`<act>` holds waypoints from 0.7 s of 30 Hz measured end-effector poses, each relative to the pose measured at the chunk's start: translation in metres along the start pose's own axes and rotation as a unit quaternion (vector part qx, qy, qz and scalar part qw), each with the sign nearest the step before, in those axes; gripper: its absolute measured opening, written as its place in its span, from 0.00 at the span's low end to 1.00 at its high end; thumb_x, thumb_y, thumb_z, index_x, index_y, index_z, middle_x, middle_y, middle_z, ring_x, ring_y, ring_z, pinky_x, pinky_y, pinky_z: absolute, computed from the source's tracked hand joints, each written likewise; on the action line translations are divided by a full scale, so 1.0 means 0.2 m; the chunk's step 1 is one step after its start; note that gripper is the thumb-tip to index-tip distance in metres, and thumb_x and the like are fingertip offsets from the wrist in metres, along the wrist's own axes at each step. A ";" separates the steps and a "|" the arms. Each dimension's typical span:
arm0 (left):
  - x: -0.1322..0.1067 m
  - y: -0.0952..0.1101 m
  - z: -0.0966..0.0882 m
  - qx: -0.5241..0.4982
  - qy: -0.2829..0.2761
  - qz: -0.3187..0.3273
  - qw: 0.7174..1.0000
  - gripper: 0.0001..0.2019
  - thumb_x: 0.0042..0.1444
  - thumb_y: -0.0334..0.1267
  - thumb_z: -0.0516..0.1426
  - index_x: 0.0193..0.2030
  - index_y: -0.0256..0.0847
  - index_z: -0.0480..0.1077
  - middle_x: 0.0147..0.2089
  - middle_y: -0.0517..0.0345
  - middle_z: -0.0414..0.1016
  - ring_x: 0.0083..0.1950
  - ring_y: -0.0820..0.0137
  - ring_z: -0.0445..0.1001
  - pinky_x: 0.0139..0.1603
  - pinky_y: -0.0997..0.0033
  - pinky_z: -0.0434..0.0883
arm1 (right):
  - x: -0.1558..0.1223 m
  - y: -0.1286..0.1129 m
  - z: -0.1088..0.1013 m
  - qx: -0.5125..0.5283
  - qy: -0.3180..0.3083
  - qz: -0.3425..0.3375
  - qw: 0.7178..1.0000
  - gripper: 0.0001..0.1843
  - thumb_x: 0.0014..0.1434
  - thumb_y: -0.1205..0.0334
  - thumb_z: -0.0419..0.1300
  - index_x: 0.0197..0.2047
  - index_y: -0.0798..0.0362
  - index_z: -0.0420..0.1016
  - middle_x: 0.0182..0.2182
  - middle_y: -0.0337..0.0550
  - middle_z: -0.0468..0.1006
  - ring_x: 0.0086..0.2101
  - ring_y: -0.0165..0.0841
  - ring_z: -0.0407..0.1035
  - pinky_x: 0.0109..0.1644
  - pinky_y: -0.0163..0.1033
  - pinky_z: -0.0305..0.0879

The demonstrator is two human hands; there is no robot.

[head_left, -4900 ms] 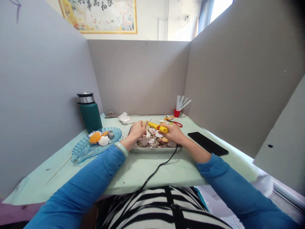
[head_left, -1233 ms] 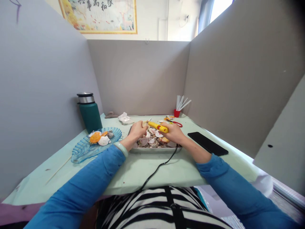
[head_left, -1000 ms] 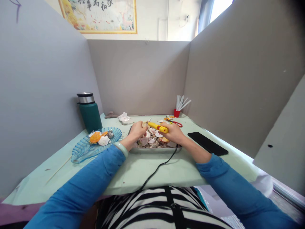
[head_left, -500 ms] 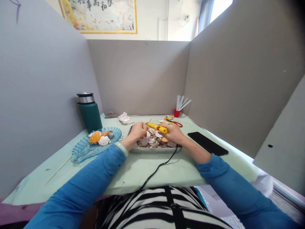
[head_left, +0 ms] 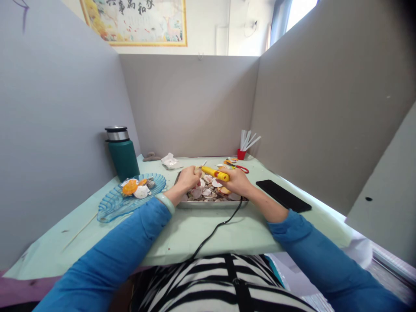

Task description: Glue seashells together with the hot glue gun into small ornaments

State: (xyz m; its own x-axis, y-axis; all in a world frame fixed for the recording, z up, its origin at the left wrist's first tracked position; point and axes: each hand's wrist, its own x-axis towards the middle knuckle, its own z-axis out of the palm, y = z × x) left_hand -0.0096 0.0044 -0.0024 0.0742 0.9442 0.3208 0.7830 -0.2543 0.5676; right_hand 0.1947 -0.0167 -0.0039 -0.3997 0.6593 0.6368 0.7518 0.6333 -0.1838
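My right hand (head_left: 236, 181) is closed around a yellow hot glue gun (head_left: 215, 174), whose nozzle end points left toward my other hand. A black cord (head_left: 218, 226) runs from the glue gun down over the table's front edge. Fingers pinched together, my left hand (head_left: 188, 178) meets the gun's tip; whatever small thing it holds is mostly hidden by the fingers. Both hands are above a metal tray (head_left: 211, 205) filled with seashells (head_left: 208, 186), pale, pink and brown.
On the left, a blue glass dish (head_left: 110, 210) bears orange and white shells (head_left: 130, 187), near a green bottle (head_left: 122, 158) and a thin stick (head_left: 79, 232). Farther back are crumpled tissue (head_left: 170, 161), scissors (head_left: 241, 168) and a red cup (head_left: 241, 154) of glue sticks (head_left: 248, 141). A black phone (head_left: 283, 195) lies right.
Almost nothing differs. The fingers of my left hand have shifted very slightly at the glue gun's tip; the gun and my right hand stay in place.
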 end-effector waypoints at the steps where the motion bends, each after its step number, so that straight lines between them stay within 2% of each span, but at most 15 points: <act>1: 0.00 0.00 0.00 0.001 0.000 0.001 1.000 0.07 0.53 0.37 0.47 0.31 0.38 0.64 0.20 0.60 0.73 0.14 0.78 0.64 0.16 0.81 0.57 | 0.00 0.00 0.00 -0.001 0.002 0.001 1.000 0.11 0.51 0.55 0.55 0.34 0.51 0.73 0.26 0.39 0.73 0.26 0.28 0.65 0.29 0.30 0.51; 14: 0.00 0.02 -0.01 0.020 -0.002 -0.014 1.000 0.06 0.53 0.36 0.49 0.34 0.37 0.64 0.21 0.61 0.73 0.14 0.78 0.64 0.18 0.81 0.58 | 0.00 0.00 0.00 0.002 0.015 0.014 1.000 0.09 0.50 0.57 0.55 0.33 0.51 0.72 0.27 0.40 0.74 0.26 0.29 0.65 0.28 0.31 0.51; 21: 0.00 0.01 -0.01 0.029 0.009 -0.001 1.000 0.06 0.53 0.36 0.48 0.32 0.37 0.64 0.21 0.60 0.73 0.15 0.77 0.65 0.19 0.80 0.59 | 0.00 0.00 -0.01 -0.001 0.014 0.014 1.000 0.09 0.50 0.57 0.55 0.31 0.51 0.72 0.26 0.39 0.73 0.26 0.28 0.64 0.28 0.30 0.50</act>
State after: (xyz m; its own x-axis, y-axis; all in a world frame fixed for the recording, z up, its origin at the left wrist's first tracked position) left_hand -0.0087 0.0036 0.0011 0.0622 0.9409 0.3329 0.8174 -0.2395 0.5240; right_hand 0.1947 -0.0177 -0.0024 -0.3640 0.6652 0.6520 0.7635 0.6140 -0.2001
